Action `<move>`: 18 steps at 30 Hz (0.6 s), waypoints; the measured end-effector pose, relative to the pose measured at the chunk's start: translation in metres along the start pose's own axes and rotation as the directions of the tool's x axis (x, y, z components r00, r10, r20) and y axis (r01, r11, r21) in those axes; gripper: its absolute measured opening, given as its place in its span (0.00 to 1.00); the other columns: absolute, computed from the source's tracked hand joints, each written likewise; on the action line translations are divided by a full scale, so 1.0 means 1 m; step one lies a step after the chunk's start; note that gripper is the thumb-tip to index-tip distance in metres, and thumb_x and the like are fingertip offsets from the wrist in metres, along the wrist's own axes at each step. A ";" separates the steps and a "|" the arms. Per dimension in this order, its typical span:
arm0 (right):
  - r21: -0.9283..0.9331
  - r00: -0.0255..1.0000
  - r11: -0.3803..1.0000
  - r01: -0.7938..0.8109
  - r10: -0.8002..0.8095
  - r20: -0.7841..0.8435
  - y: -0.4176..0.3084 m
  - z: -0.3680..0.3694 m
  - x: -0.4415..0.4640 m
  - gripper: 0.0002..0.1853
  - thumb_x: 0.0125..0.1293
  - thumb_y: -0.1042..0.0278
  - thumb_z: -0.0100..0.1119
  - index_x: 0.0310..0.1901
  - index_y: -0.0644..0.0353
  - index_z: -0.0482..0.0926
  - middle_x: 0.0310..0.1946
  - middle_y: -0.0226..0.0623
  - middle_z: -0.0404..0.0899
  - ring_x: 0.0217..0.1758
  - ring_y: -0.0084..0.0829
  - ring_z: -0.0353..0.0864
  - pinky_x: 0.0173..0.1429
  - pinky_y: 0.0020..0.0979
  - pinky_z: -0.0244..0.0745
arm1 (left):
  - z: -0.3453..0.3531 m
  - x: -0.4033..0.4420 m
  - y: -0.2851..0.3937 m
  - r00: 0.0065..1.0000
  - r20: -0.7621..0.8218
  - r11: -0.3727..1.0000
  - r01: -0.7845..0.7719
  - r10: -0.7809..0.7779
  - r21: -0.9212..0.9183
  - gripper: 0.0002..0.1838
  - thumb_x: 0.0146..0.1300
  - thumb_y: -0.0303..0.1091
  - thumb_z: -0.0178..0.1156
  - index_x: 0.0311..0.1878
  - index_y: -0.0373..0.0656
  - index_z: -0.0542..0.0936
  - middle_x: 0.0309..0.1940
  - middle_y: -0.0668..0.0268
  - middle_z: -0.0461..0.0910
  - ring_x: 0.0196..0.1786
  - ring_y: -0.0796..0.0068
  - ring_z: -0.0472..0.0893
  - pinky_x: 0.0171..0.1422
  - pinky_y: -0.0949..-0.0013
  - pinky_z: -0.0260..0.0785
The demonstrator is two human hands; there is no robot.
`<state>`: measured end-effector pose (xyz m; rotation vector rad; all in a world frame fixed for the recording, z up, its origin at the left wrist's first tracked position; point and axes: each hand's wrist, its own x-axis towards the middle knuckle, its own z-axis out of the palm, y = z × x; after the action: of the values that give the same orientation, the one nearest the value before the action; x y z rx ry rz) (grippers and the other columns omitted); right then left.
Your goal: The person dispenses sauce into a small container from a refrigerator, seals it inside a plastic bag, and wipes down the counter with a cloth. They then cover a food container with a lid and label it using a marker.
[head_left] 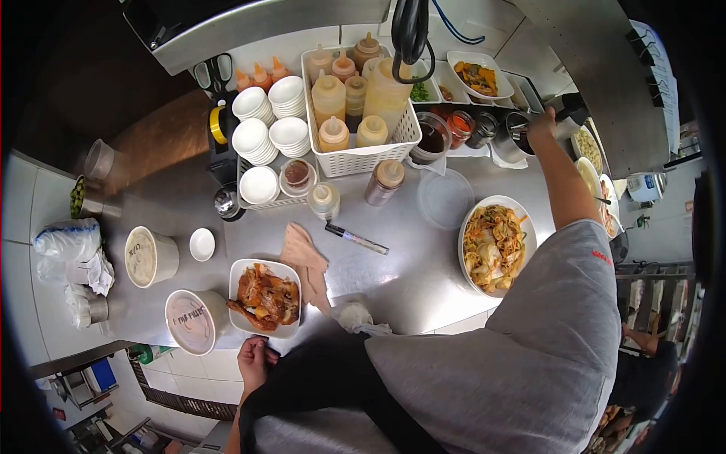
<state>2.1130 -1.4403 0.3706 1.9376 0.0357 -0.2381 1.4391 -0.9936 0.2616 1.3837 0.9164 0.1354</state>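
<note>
My right hand (pixel 541 129) reaches to the back right, its fingers curled at a metal container (pixel 514 138). What it grips there, if anything, is hidden. Low at the counter's front edge, my left hand (pixel 255 359) is closed with no object showing in it. Just above it stands a square white dish of roasted chicken pieces (pixel 266 295). A lidded paper tub with handwriting (pixel 190 321) is to its left. Under my right arm sits an oval white bowl of stir-fried noodles and vegetables (pixel 493 246).
A white basket of squeeze bottles (pixel 370 163) stands at the back, beside stacked white small bowls (pixel 255 141). A marker (pixel 357 237), a tan cloth (pixel 304 261) and a clear lid (pixel 446 198) lie on the steel counter. Another person (pixel 643 371) is at far right.
</note>
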 end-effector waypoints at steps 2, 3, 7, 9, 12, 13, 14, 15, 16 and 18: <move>-0.009 0.988 0.997 0.074 -0.074 -0.135 0.017 -0.010 -0.026 0.13 0.66 0.60 0.47 0.44 0.45 0.83 0.43 0.29 0.81 0.50 0.27 0.76 0.61 0.42 0.52 | 0.001 0.000 0.001 1.000 0.002 1.000 0.011 -0.011 -0.017 0.08 0.71 0.32 0.49 0.43 0.38 0.74 0.19 0.66 0.77 0.19 0.81 0.75 0.25 0.79 0.69; -0.012 0.981 0.996 0.091 -0.092 -0.168 0.021 -0.008 -0.028 0.13 0.67 0.60 0.47 0.43 0.45 0.83 0.42 0.28 0.82 0.50 0.27 0.76 0.63 0.42 0.52 | 0.001 -0.001 0.001 1.000 -0.001 0.999 0.016 -0.016 -0.032 0.08 0.71 0.32 0.49 0.43 0.38 0.74 0.19 0.66 0.77 0.19 0.81 0.75 0.25 0.79 0.69; -0.164 0.906 0.974 0.158 -0.209 -0.368 0.045 -0.001 -0.036 0.10 0.63 0.63 0.53 0.37 0.46 0.85 0.36 0.22 0.84 0.52 0.24 0.75 0.66 0.41 0.48 | 0.001 -0.001 0.001 1.000 0.008 1.000 0.005 -0.005 -0.012 0.08 0.71 0.33 0.49 0.43 0.39 0.74 0.19 0.66 0.76 0.19 0.81 0.75 0.25 0.79 0.69; -0.137 0.889 0.979 0.152 -0.196 -0.414 0.057 -0.005 -0.051 0.10 0.62 0.64 0.52 0.35 0.46 0.86 0.36 0.23 0.84 0.53 0.25 0.74 0.67 0.42 0.49 | 0.002 -0.002 0.004 1.000 0.025 1.000 -0.004 0.004 -0.001 0.08 0.71 0.33 0.48 0.44 0.38 0.73 0.20 0.65 0.77 0.19 0.81 0.75 0.25 0.79 0.69; -0.035 0.864 0.988 0.154 -0.151 -0.481 0.066 0.002 -0.058 0.09 0.60 0.66 0.53 0.31 0.45 0.85 0.33 0.24 0.83 0.53 0.27 0.74 0.67 0.42 0.51 | 0.003 -0.003 0.006 1.000 0.030 1.000 0.004 -0.003 -0.022 0.09 0.71 0.33 0.48 0.44 0.38 0.73 0.21 0.64 0.77 0.19 0.80 0.74 0.25 0.79 0.70; 0.018 0.868 0.992 0.125 -0.100 -0.487 0.068 0.006 -0.058 0.09 0.59 0.66 0.54 0.32 0.45 0.85 0.33 0.24 0.83 0.53 0.26 0.74 0.66 0.41 0.53 | 0.002 -0.003 0.006 1.000 0.029 1.000 0.001 0.000 -0.023 0.09 0.71 0.33 0.48 0.44 0.38 0.73 0.21 0.64 0.77 0.19 0.80 0.74 0.25 0.79 0.70; 0.072 0.870 0.993 0.097 -0.049 -0.490 0.070 0.010 -0.058 0.08 0.58 0.65 0.55 0.32 0.46 0.85 0.33 0.24 0.83 0.53 0.26 0.74 0.65 0.41 0.54 | 0.002 -0.003 0.006 0.999 0.042 1.000 0.004 -0.003 -0.028 0.09 0.72 0.32 0.48 0.45 0.38 0.73 0.21 0.64 0.77 0.19 0.80 0.74 0.25 0.79 0.70; 0.073 0.869 0.993 0.096 -0.047 -0.492 0.073 0.014 -0.058 0.08 0.58 0.65 0.55 0.32 0.46 0.85 0.33 0.24 0.83 0.53 0.26 0.74 0.65 0.41 0.54 | 0.002 -0.003 0.005 0.998 0.057 0.999 0.007 -0.005 -0.033 0.09 0.72 0.32 0.47 0.45 0.38 0.73 0.21 0.64 0.77 0.19 0.80 0.74 0.25 0.79 0.71; 0.051 0.875 0.996 0.069 -0.036 -0.482 0.075 0.021 -0.052 0.08 0.57 0.65 0.55 0.32 0.47 0.85 0.34 0.27 0.83 0.52 0.29 0.75 0.63 0.44 0.57 | 0.002 -0.003 0.005 0.998 0.057 0.999 0.004 -0.002 -0.033 0.09 0.72 0.32 0.47 0.45 0.38 0.73 0.21 0.64 0.77 0.19 0.80 0.74 0.25 0.79 0.71; 0.031 0.882 0.999 0.039 -0.020 -0.471 0.081 0.040 -0.038 0.07 0.57 0.65 0.56 0.32 0.48 0.85 0.35 0.29 0.83 0.52 0.31 0.75 0.61 0.47 0.60 | 0.002 -0.003 0.006 0.998 0.065 0.999 -0.005 0.008 -0.050 0.08 0.72 0.32 0.47 0.45 0.38 0.73 0.21 0.64 0.76 0.19 0.80 0.74 0.25 0.79 0.71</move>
<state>2.0813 -1.5044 0.4380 1.9948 0.3860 0.2221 1.4407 -0.9955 0.2682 1.3372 0.8492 0.1173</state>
